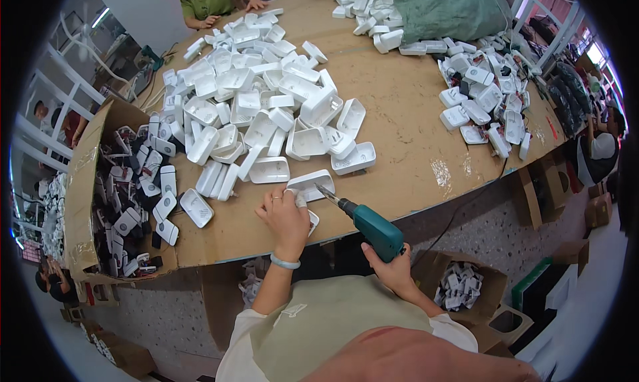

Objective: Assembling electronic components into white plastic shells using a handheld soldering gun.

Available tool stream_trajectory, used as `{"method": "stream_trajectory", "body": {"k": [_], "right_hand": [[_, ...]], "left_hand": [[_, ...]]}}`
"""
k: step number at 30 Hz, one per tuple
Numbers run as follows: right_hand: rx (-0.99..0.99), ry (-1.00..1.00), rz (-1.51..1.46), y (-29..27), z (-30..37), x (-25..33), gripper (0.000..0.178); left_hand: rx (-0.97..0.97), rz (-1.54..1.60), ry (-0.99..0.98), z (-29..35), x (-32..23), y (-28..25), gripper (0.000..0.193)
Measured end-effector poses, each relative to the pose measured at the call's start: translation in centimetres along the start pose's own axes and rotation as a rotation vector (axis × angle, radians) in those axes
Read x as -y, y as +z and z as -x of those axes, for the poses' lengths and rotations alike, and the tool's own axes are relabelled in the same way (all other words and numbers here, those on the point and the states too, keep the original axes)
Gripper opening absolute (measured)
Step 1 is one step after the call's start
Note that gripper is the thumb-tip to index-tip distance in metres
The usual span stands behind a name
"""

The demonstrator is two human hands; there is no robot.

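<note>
Steadying a white shell [309,184] with the left hand [285,217], a worker brings a teal power driver [376,230] to it at the center of the frame, near the table's front edge. The driver's bit reaches over the shell's inside; from where I stand, I cannot tell whether the tip touches. The left fingers are bent and close together, their tips at the shell's left end; whether the thumb pinches it from below I cannot tell. A pale bracelet [285,262] circles that wrist. Just right of center and lower, the right hand [391,270] is wrapped around the driver's handle, thumb along the near side; the other fingers are mostly hidden. A second shell [313,223] lies partly hidden beside the left hand.

A heap of white shells [246,82] covers the table [393,109] at upper center. At left, a cardboard box [81,202] holds white-and-black devices [126,220]; more white devices [491,97] are piled at upper right, below a green sack [452,12]. At the top left, a co-worker [203,3] in green sits at the table's far edge.
</note>
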State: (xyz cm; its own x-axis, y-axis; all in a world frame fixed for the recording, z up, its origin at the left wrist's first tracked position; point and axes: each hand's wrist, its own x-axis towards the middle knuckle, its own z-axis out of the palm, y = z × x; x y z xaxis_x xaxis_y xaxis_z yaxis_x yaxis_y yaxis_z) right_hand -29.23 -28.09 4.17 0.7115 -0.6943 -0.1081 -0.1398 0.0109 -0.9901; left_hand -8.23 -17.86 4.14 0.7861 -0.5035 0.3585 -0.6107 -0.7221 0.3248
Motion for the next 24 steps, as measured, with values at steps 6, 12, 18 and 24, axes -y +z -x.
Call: {"method": "stream_trajectory", "body": {"k": [6,12,18,24], "right_hand": [[-0.054,-0.013,-0.036,0.1,0.1,-0.4,0.015],[-0.085,0.002,-0.093,0.1,-0.1,0.3,0.017],[-0.09,0.02,-0.138,0.1,-0.1,0.8,0.016],[-0.086,-0.006,-0.176,0.4,-0.3,1.4,0.014]], "left_hand": [[-0.046,0.01,0.019,-0.3,0.1,0.4,0.017],[-0.098,0.003,0.049,-0.1,0.5,0.5,0.013],[-0.042,0.054,0.013,-0.1,0.3,-0.1,0.022],[-0.082,0.116,0.05,0.5,0.9,-0.7,0.02]]}}
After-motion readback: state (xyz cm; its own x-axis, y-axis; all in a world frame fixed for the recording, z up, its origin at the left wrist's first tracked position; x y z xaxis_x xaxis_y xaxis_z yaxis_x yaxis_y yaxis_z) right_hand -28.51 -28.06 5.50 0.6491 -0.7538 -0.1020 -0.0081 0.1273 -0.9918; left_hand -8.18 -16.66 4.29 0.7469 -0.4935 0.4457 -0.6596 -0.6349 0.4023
